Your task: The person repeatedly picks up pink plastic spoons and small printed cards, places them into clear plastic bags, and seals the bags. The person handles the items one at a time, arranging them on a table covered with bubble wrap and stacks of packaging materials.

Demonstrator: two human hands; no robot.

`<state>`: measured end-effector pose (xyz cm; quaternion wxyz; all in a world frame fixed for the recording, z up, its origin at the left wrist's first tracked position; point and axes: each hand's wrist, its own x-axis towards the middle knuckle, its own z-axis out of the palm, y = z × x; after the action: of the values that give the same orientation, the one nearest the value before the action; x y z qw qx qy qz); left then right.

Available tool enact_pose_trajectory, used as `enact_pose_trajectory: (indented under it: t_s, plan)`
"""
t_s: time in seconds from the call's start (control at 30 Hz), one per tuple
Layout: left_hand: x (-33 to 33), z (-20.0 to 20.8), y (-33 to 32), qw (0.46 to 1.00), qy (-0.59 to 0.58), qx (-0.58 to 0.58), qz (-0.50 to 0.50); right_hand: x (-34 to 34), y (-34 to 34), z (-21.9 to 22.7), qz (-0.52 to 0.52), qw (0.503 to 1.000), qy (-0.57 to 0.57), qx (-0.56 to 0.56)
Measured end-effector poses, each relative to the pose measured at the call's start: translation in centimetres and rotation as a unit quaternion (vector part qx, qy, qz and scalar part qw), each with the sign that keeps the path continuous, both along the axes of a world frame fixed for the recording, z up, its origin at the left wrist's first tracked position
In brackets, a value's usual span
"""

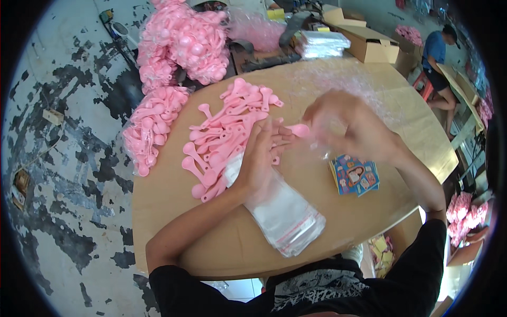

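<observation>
My left hand (pixel 259 156) is over the upper end of a stack of clear plastic bags (pixel 290 219), beside a loose pile of pink plastic spoons (pixel 227 124). Its fingers close on one pink spoon (pixel 299 130), whose bowl points toward my right hand. Smeared by motion, my right hand (pixel 346 124) hovers just right of that spoon with its fingers bent. A glint of clear plastic (pixel 323 150) shows below it, but whether the fingers hold it I cannot make out. Small blue printed cards (pixel 356 174) lie stacked under my right wrist.
Bulging clear bags of pink spoons (pixel 182 45) stand at the brown table's (pixel 185 232) far left, with another bag (pixel 153 124) along its left edge. Crumpled clear film (pixel 348 82), packed bags (pixel 322 44) and a cardboard box (pixel 372 45) are at the back. A person (pixel 435 58) sits far right.
</observation>
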<state>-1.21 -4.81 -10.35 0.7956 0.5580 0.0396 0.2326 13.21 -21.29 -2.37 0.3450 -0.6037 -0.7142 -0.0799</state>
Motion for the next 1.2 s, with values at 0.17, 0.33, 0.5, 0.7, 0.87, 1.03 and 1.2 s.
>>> enact_pose_trajectory:
  t_s: [0.17,0.33,0.5,0.7,0.87,1.03,1.2]
  plan:
    - [-0.6,-1.0,0.9,0.998,-0.006,0.042,-0.044,-0.2,2.9,0.5,-0.089,0.993,0.067,0.034]
    - [-0.7,-1.0,0.7,0.991,-0.001,0.125,-0.057,-0.9,4.5,-3.3,-0.017,0.989,-0.121,0.080]
    - [-0.3,-0.6,0.5,0.994,0.059,0.089,-0.030,0.7,4.5,-3.8,0.040,0.992,-0.084,0.090]
    - [-0.2,-0.4,0.9,0.999,0.027,0.026,-0.024,2.7,3.4,-1.4,0.035,0.952,0.170,-0.250]
    - [-0.2,-0.3,1.3,0.998,0.033,-0.021,-0.041,4.8,3.3,-1.4,0.086,0.974,0.131,-0.166]
    - [-0.5,-0.5,1.9,0.996,0.029,-0.058,-0.066,4.5,3.0,-1.1,0.080,0.991,0.093,-0.059]
    - [-0.2,-0.5,2.1,0.979,-0.037,-0.054,-0.191,3.4,3.6,-3.0,0.010,0.983,0.166,0.080]
